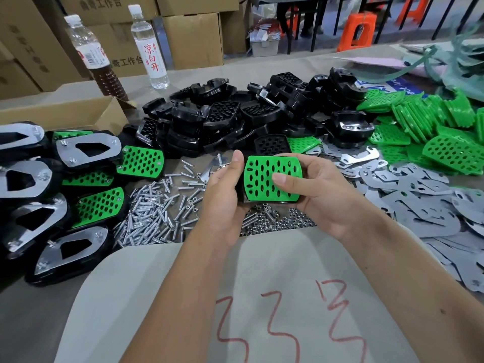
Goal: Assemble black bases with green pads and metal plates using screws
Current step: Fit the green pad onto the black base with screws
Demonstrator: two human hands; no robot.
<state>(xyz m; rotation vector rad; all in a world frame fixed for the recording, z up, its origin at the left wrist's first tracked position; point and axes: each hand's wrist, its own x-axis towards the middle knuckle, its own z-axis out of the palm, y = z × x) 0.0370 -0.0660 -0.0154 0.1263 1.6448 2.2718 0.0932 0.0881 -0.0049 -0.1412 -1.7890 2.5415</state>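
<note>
A green pad (272, 178) with oval holes sits on a black base (242, 199), gripped between the left hand (222, 195) and right hand (322, 189). Loose screws (154, 218) lie just left of the left hand; metal plates (408, 189) spread right of the right hand.

two bottles (149, 45) | cardboard boxes (193, 40) | orange stool (357, 31)

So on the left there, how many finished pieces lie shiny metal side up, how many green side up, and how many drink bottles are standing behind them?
Pieces with metal plate up: 5
Pieces with green pad up: 4, one of them mostly hidden
Bottles: 2
Total: 11
</note>
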